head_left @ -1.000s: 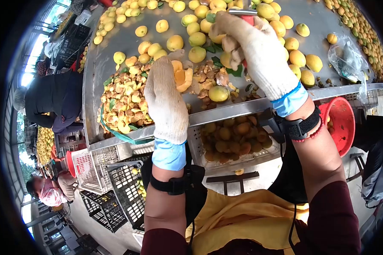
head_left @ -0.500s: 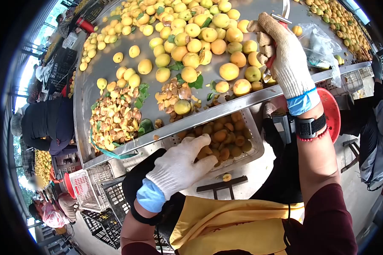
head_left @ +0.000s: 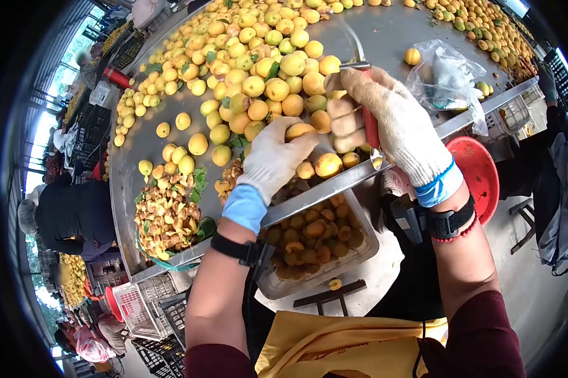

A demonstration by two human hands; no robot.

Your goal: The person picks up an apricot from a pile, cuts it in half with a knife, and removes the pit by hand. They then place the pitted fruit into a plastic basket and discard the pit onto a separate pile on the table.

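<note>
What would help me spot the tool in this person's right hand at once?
Start at the metal table heaped with yellow apricots. At its near edge, find the white-gloved right hand. The tool is in that grip: unlike the round fruit nearby, it has a red handle topped by a curved metal strip.

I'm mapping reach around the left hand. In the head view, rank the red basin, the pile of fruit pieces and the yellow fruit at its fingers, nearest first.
1. Yellow fruit: between the left hand's thumb and fingers.
2. Pile of fruit pieces: on the table, left of the hand.
3. Red basin: rightmost, past the table's edge.
</note>
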